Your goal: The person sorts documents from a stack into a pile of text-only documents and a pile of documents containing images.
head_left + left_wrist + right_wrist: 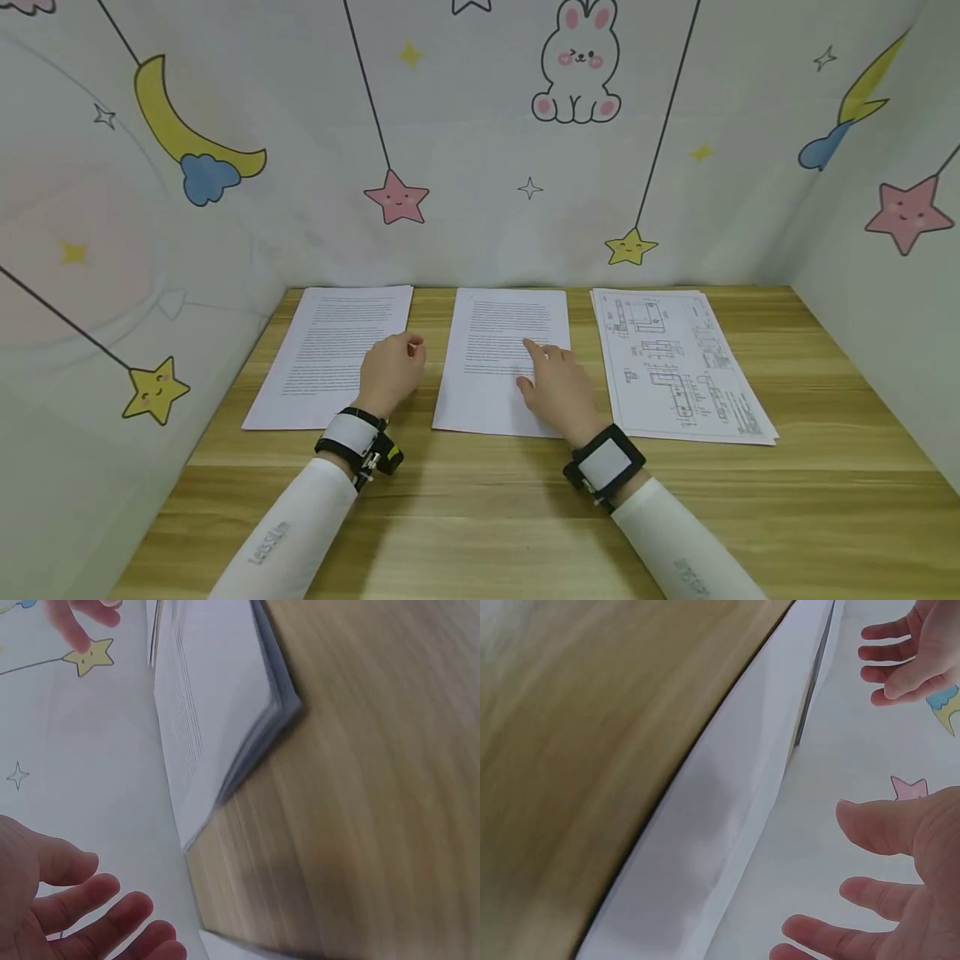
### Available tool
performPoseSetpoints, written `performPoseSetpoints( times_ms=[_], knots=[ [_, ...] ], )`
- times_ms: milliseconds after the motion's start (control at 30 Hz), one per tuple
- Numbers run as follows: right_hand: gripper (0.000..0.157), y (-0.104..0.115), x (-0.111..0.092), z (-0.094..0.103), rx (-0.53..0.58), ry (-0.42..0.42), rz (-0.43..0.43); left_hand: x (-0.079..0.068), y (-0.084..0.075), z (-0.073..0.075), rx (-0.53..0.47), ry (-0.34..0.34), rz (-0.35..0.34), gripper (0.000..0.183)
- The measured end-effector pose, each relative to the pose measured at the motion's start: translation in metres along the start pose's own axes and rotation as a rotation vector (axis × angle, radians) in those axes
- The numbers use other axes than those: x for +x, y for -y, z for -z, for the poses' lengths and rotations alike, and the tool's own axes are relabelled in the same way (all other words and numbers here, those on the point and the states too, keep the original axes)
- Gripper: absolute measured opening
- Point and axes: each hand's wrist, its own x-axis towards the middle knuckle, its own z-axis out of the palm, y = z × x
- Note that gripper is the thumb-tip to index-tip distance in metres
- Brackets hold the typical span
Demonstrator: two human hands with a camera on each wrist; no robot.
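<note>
Three piles of paper lie side by side on a wooden table. My left hand [390,375] hovers over the right edge of the left text pile [322,350], its fingers loosely bent and holding nothing. Above the middle text pile [480,392] is my right hand [562,387], index finger stretched toward the printed lines and thumb apart. In the left wrist view the left hand [75,915] shows bare, relaxed fingers. The right wrist view likewise shows the right hand [922,877] with nothing in it. Right of that hand lies a pile of technical drawings [675,367].
The wooden table [480,508] extends in front of the piles toward me. A white backdrop [480,242] printed with stars, a moon and a rabbit rises behind it and along both sides. Black-strapped wrist devices [606,462] sit on both wrists.
</note>
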Motion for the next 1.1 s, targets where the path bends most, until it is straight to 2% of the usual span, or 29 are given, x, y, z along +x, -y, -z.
performPoseSetpoints(
  times_ms=[167,400,567,800,900,1100],
  knots=[
    [0.058,0.022,-0.002,-0.007,-0.007,0.014,0.066,0.0,0.032,0.014,0.041,0.035,0.038,0.031],
    [0.059,0.052,-0.004,-0.016,-0.001,0.054,0.143,-0.008,0.077,0.034,0.136,0.213,0.136,0.045],
    [0.06,0.075,-0.007,-0.023,-0.014,0.1,0.214,-0.017,0.101,0.048,0.171,0.275,0.194,0.052],
    [0.062,0.101,-0.01,-0.04,-0.01,0.141,0.287,-0.022,0.123,0.059,0.18,0.309,0.226,0.057],
    [0.058,0.112,-0.01,-0.047,-0.016,0.175,0.325,-0.023,0.129,0.06,0.185,0.324,0.271,0.061],
    [0.057,0.132,-0.01,-0.051,-0.02,0.303,0.428,-0.022,0.139,0.064,0.19,0.356,0.375,0.067]
  ],
)
